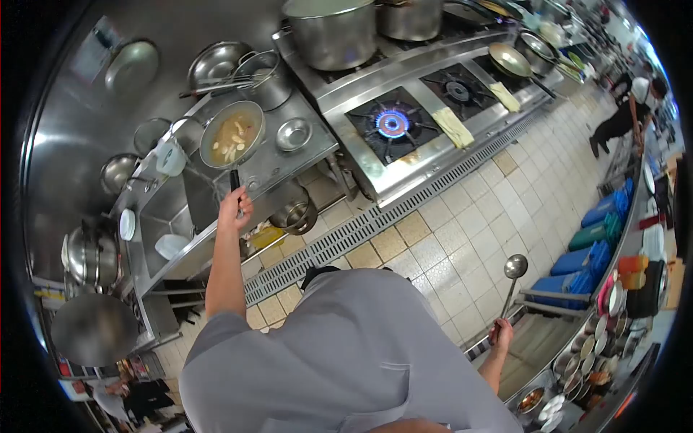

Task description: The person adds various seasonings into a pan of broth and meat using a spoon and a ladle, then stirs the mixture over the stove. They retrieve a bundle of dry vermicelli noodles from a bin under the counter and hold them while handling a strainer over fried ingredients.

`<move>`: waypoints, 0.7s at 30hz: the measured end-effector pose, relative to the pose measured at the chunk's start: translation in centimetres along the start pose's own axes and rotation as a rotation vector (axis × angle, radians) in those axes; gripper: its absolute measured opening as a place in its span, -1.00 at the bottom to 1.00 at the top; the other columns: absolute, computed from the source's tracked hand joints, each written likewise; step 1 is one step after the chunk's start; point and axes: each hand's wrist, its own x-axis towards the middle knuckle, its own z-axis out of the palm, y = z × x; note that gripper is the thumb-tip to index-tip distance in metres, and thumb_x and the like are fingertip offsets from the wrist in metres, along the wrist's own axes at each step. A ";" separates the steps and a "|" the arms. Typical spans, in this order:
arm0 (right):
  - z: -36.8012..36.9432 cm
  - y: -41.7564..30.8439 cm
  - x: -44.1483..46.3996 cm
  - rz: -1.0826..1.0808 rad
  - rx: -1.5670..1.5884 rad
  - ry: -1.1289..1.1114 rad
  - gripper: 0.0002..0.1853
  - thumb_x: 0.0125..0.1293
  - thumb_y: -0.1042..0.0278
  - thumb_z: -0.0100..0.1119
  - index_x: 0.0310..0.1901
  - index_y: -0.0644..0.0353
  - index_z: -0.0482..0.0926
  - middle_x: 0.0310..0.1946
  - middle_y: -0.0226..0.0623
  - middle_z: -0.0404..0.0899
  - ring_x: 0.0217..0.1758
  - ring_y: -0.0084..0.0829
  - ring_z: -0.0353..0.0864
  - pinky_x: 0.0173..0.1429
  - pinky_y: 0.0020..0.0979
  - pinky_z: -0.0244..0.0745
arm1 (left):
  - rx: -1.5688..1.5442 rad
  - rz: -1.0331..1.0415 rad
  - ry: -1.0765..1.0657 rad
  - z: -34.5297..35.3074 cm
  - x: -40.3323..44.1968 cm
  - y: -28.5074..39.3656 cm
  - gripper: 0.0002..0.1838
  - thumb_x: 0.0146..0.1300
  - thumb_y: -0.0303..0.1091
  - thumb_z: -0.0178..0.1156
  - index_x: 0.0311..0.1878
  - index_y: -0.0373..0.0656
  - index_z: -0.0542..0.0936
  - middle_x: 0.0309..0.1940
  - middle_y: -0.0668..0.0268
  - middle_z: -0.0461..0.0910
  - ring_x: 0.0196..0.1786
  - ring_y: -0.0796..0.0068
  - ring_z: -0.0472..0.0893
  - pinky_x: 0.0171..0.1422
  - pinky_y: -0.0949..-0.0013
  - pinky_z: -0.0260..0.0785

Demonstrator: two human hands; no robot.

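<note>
At the steel counter [278, 164], left hand [235, 208] grips frying pan [254, 124], closed round its handle [234, 179], sauced food [232, 138] already in, apparently none out yet, lit burner [392, 123] bare, right hand [500, 334] closed round ladle [515, 266].

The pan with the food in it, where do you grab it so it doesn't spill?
Probably best by the dark handle, where the left hand has it, coming from the end away from the food. The handle sticks straight out past the rim of the pan, so fingers can wrap around it. Keep it level: the food looks loose and wet.
</note>
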 end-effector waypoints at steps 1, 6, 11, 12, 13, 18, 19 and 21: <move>-0.3 1.8 0.9 -0.005 0.046 0.002 -0.74 0.27 0.50 0.06 -0.02 0.40 0.44 -0.54 -0.28 0.56 -0.70 -0.48 0.46 -0.70 -0.39 0.33 | -0.005 -0.024 -0.028 1.1 -0.1 -0.8 -0.81 0.35 -0.42 0.22 -0.23 -0.09 0.35 -0.55 0.41 0.36 -0.63 0.63 0.33 -0.63 0.49 0.16; 1.3 6.2 -1.8 0.196 0.051 0.010 -0.91 0.23 0.38 0.09 -0.40 0.18 0.48 -0.62 -0.31 0.49 -0.75 -0.43 0.42 -0.73 -0.38 0.28 | 0.018 -0.151 -0.192 7.8 -0.8 -4.4 -0.82 0.36 -0.41 0.22 -0.24 -0.06 0.36 -0.58 0.43 0.36 -0.65 0.65 0.31 -0.65 0.50 0.14; 1.4 9.4 -5.0 0.365 0.031 0.060 -0.89 0.22 0.38 0.09 -0.38 0.22 0.50 -0.62 -0.25 0.52 -0.76 -0.37 0.43 -0.72 -0.33 0.31 | 0.130 -0.201 -0.351 14.5 0.0 -9.0 -0.85 0.41 -0.39 0.19 -0.22 -0.05 0.38 -0.58 0.47 0.36 -0.67 0.69 0.29 -0.64 0.53 0.13; 1.0 10.8 -5.1 0.388 0.042 0.059 -0.88 0.22 0.37 0.08 -0.38 0.23 0.50 -0.60 -0.23 0.54 -0.75 -0.36 0.43 -0.71 -0.32 0.32 | 0.121 -0.224 -0.399 15.7 0.3 -10.0 -0.85 0.41 -0.41 0.18 -0.22 -0.05 0.38 -0.58 0.46 0.36 -0.67 0.68 0.30 -0.64 0.53 0.13; 0.7 11.5 -5.8 0.412 0.052 0.059 -0.88 0.22 0.37 0.08 -0.39 0.24 0.50 -0.59 -0.21 0.55 -0.74 -0.34 0.44 -0.70 -0.31 0.33 | 0.111 -0.247 -0.446 16.7 0.9 -11.0 -0.85 0.41 -0.43 0.18 -0.22 -0.05 0.38 -0.58 0.46 0.36 -0.67 0.68 0.30 -0.64 0.53 0.13; -1.0 16.2 -8.7 0.336 0.072 0.139 -0.95 0.20 0.52 0.06 -0.35 0.31 0.50 -0.51 -0.14 0.58 -0.67 -0.29 0.50 -0.62 -0.27 0.40 | 0.135 -0.334 -0.640 20.3 5.9 -17.6 -0.88 0.41 -0.43 0.15 -0.23 -0.07 0.39 -0.56 0.43 0.39 -0.64 0.64 0.35 -0.62 0.47 0.16; -0.8 16.9 -9.6 0.289 0.123 0.138 -0.93 0.20 0.53 0.07 -0.30 0.33 0.50 -0.52 -0.15 0.57 -0.67 -0.29 0.50 -0.61 -0.27 0.40 | 0.127 -0.351 -0.631 21.2 6.5 -18.7 -0.87 0.41 -0.44 0.15 -0.22 -0.06 0.38 -0.56 0.42 0.38 -0.64 0.62 0.34 -0.61 0.45 0.17; -1.1 18.5 -11.8 0.193 0.214 0.135 -0.86 0.20 0.54 0.07 -0.20 0.36 0.50 -0.52 -0.16 0.56 -0.67 -0.28 0.50 -0.60 -0.28 0.40 | 0.154 -0.373 -0.679 23.0 7.8 -20.7 -0.85 0.40 -0.44 0.15 -0.20 -0.05 0.35 -0.56 0.41 0.37 -0.64 0.61 0.34 -0.60 0.44 0.17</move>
